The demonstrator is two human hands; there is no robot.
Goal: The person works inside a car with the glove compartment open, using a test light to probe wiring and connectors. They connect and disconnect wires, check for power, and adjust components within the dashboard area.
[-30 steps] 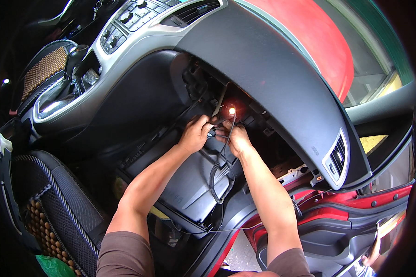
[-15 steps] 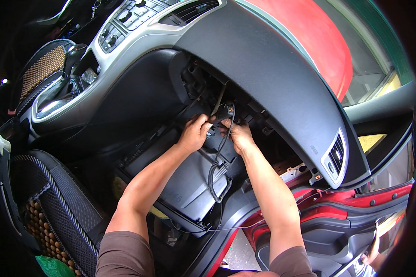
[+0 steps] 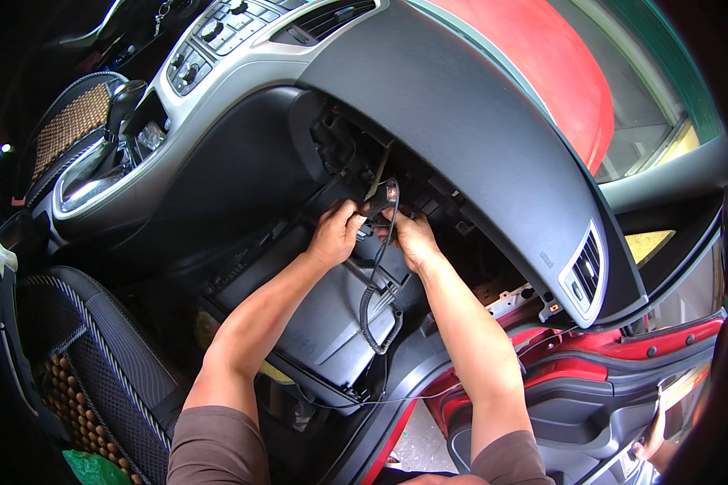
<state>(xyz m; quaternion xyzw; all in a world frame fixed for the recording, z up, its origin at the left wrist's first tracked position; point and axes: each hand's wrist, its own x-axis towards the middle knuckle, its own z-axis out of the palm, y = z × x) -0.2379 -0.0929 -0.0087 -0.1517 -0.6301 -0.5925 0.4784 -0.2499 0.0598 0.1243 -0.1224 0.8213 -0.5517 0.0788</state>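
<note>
Looking down into the opened dashboard (image 3: 461, 121), we note both bare hands at work near the centre of the frame, just below its dark cavity. We find the left hand (image 3: 334, 234) bent inward, thumb and fingers closed with almost no gap on the lower end of a dark handheld tool (image 3: 378, 204). We place this tool between the two hands, tilted up toward the right, with a small orange light (image 3: 393, 193) glowing at its upper end. We record the right hand (image 3: 415, 241) just beside it, fingers curled in toward the tool; their tips are partly hidden, so we cannot tell what, if anything, they grip. We trace a black coiled cord (image 3: 367, 333) looping below the hands, over a dark plastic bin (image 3: 319, 331) tilted down at centre. We log a seat (image 3: 129, 339) at lower left with wooden beads (image 3: 81, 396) on it and a green bag (image 3: 97, 467) at its edge, a gear lever (image 3: 126, 101) at upper left, and a red-edged door (image 3: 574, 368) at lower right.
</note>
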